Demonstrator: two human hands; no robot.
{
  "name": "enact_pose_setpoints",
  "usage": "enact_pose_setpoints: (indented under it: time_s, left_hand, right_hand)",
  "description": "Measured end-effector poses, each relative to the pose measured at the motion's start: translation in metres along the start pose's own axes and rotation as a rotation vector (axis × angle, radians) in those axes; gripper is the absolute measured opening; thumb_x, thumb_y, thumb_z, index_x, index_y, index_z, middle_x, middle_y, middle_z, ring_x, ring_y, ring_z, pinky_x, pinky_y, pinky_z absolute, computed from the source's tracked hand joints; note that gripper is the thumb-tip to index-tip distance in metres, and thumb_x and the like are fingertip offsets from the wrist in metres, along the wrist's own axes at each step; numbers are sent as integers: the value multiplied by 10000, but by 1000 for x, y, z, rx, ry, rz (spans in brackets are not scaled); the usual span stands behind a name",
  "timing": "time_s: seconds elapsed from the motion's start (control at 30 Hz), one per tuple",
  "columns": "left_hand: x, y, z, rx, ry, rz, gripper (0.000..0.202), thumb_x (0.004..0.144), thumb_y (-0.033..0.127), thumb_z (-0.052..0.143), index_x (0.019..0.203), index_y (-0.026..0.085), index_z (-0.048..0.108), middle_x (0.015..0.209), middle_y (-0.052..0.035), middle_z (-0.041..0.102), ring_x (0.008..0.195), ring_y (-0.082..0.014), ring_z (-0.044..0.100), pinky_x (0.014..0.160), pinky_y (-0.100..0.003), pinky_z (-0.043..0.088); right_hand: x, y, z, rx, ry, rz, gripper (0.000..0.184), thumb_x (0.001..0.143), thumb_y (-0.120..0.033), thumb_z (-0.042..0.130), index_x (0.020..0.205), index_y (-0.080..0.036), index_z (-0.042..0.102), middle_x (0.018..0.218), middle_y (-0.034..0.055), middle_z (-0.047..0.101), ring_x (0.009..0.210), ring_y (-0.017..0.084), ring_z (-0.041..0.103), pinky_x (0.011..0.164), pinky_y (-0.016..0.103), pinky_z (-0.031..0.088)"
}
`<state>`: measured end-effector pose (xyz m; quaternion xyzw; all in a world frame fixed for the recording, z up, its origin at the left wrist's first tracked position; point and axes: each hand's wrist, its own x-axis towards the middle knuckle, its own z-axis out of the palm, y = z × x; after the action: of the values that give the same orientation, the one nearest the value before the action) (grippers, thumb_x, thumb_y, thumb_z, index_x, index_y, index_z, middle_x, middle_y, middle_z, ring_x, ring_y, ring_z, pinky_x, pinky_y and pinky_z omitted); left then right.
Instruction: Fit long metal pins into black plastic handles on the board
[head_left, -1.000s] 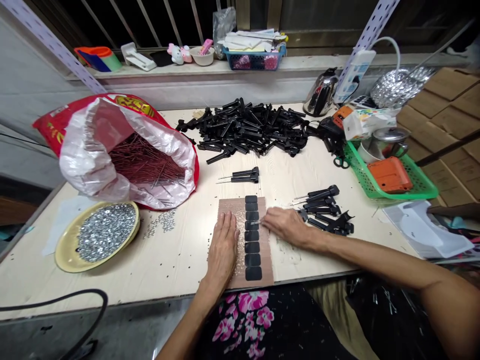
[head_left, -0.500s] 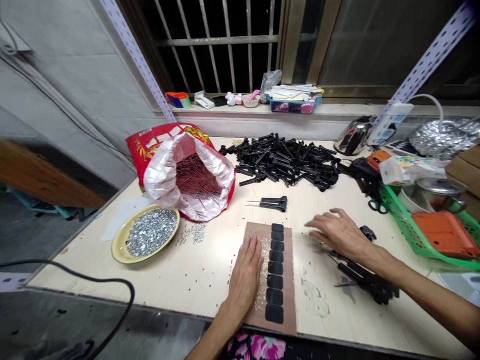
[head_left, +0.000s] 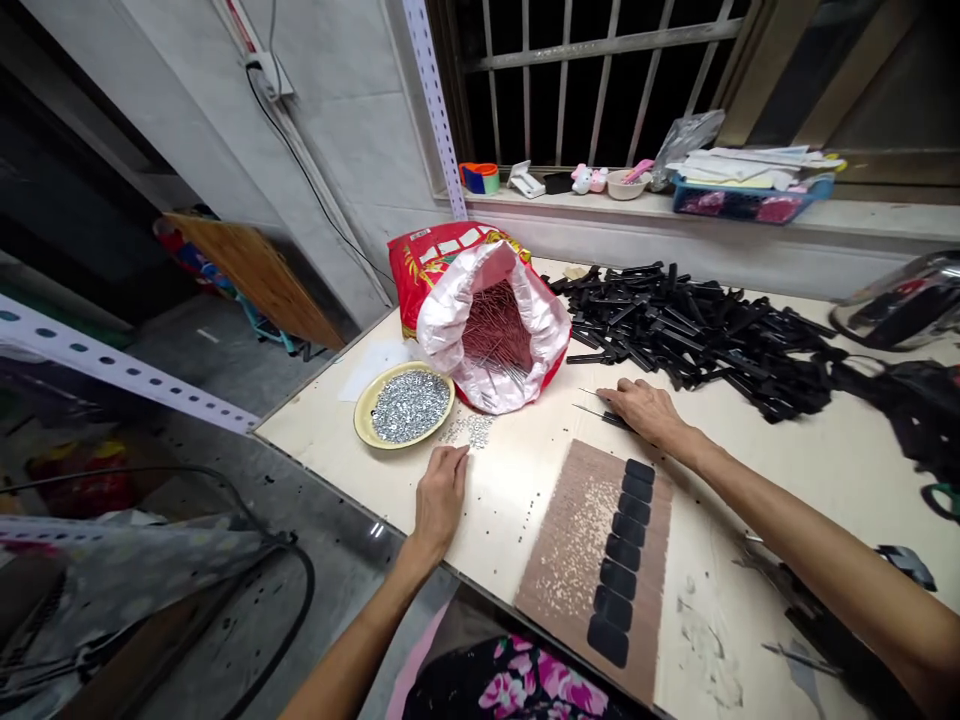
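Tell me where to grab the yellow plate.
Probably pinch the near rim of the plate, coming from the side of the left hand. That rim stands bare and slightly raised around the heaped silver pieces, so it offers an edge clear of them; keep the plate level.

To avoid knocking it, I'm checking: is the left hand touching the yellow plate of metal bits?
Apart. The head view shows tabletop between the left hand and the rim of the yellow plate.

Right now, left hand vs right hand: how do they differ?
The left hand has its fingers pointing forward, while the right hand has its fingers pointing left. The left hand is just short of scattered silver bits, while the right hand is over thin metal pins. Both are palm down.
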<state>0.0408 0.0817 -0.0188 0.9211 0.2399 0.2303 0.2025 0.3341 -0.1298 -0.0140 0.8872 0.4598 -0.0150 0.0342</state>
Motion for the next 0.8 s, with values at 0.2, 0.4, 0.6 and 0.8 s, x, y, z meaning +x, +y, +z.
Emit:
enact_pose_setpoints:
  time_s: [0.2,0.4,0.6,0.8]
  left_hand:
    - [18,-10,9,134,-70,-22,229,902,254,442,956,146,637,926,-90,609,816,-200,615,714,-301,477]
    - [20,-9,8,124,-79,-63,212,887,226,444,878,160,645,882,-82,608,762,-191,594,659,-282,438]
    - [22,24,-4,-670,-105,-414,226,756,379,640,811,160,649,680,-14,590,504,-102,493,448,-208,362]
    - [22,83,-10,-1479,-339,-767,347,590,311,807,817,116,632,701,12,598,428,-2,394,337,-106,283]
  right_hand:
    - [-6,-1,2,-4,60,63,251,953,-296,370,1000,-188,591,1002,97,571,898,214,520,582,262,359]
    - [-26,-6,-19,113,443,67,218,930,-245,413,1016,-173,601,1023,80,570,846,172,565,593,249,395]
    - [-72,-80,-59,524,555,-68,216,917,-261,467,983,-183,657,931,45,595,697,111,564,572,210,455]
    - [-97,-126,-71,538,534,-113,193,923,-266,481,965,-218,663,915,25,602,775,114,577,652,216,442]
